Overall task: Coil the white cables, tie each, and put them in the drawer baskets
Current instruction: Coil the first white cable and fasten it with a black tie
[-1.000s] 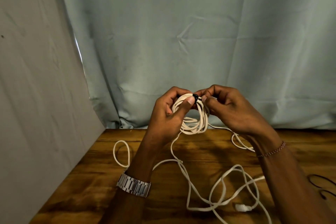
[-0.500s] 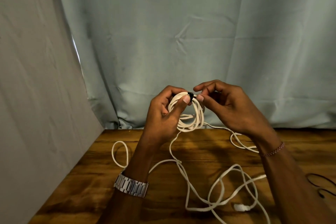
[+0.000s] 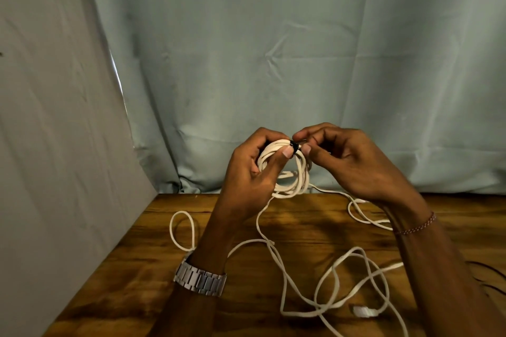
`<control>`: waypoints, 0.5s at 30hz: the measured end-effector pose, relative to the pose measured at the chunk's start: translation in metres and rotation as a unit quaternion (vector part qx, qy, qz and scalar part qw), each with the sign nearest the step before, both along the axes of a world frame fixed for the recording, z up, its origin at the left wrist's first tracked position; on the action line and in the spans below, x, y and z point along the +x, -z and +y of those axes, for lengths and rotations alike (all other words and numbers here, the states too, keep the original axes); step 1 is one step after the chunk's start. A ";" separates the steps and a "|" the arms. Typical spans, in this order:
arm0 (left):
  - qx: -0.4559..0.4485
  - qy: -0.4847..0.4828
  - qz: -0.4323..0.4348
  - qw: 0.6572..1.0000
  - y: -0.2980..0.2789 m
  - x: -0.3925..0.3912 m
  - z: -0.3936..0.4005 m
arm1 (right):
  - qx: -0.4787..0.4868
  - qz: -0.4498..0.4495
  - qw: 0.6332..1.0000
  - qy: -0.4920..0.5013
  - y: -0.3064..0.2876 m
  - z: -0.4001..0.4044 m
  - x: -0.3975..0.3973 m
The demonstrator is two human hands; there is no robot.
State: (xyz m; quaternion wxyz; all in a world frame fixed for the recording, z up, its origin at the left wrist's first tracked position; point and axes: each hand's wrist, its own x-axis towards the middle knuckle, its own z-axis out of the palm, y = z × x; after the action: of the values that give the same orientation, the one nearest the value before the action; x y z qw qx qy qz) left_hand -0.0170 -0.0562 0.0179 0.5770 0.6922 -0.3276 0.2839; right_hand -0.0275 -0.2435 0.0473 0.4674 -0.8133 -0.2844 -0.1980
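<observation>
My left hand [image 3: 254, 172] grips a coil of white cable [image 3: 297, 175], held up above the far edge of the wooden table [image 3: 137, 268]. A small black tie [image 3: 295, 146] wraps the top of the coil. My right hand [image 3: 347, 164] pinches that tie between thumb and forefinger, right next to my left thumb. Loose white cable [image 3: 336, 268] trails from the coil down onto the table in tangled loops, with a white plug [image 3: 361, 311] lying near the front right. No drawer or basket is in view.
A pale blue-green curtain [image 3: 273, 63] hangs behind the table and a grey cloth panel [image 3: 54, 145] stands along the left side. Thin dark cords [image 3: 490, 273] lie at the table's right edge.
Both hands have lifted the coil slightly and drifted a little left. The right fingers have shifted their pinch on the black tie.
</observation>
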 end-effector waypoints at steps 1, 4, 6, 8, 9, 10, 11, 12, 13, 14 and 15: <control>0.000 -0.001 0.001 1.000 0.000 0.000 0.000 | 0.002 -0.003 1.000 -0.001 0.000 0.000 0.000; 0.001 -0.003 -0.003 1.000 0.000 -0.001 -0.003 | 0.007 -0.010 1.000 -0.004 0.002 0.001 0.002; -0.001 -0.003 -0.002 1.000 0.000 -0.001 -0.002 | 0.002 -0.014 1.000 -0.011 0.002 0.001 0.002; -0.002 -0.001 0.000 1.000 0.000 -0.001 -0.002 | -0.007 -0.017 1.000 -0.016 0.002 -0.001 0.003; 0.000 -0.001 0.001 1.000 0.000 -0.001 -0.002 | -0.009 -0.019 1.000 -0.018 0.002 -0.002 0.004; 0.003 -0.002 0.002 1.000 0.001 -0.001 -0.002 | -0.009 -0.022 1.000 -0.018 0.002 -0.002 0.004; 0.005 -0.002 0.002 1.000 0.001 -0.001 -0.002 | -0.007 -0.027 0.999 -0.018 0.002 -0.002 0.005; 0.007 0.000 0.003 1.000 0.001 -0.001 -0.002 | -0.002 -0.031 0.999 -0.016 0.002 -0.002 0.004; 0.007 0.003 0.005 1.000 0.001 0.000 -0.001 | 0.006 -0.037 0.999 -0.013 0.002 -0.001 0.004; 0.007 0.007 0.008 1.000 0.000 0.000 -0.001 | 0.016 -0.043 0.999 -0.009 0.002 0.001 0.004; 0.007 0.010 0.011 1.000 0.000 0.000 0.000 | 0.027 -0.050 0.998 -0.002 0.003 0.003 0.003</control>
State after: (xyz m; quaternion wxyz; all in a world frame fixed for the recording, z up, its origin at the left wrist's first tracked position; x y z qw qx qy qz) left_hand -0.0173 -0.0562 0.0178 0.5787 0.6960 -0.3302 0.2679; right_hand -0.0240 -0.2408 0.0443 0.4749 -0.7887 -0.3039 -0.2449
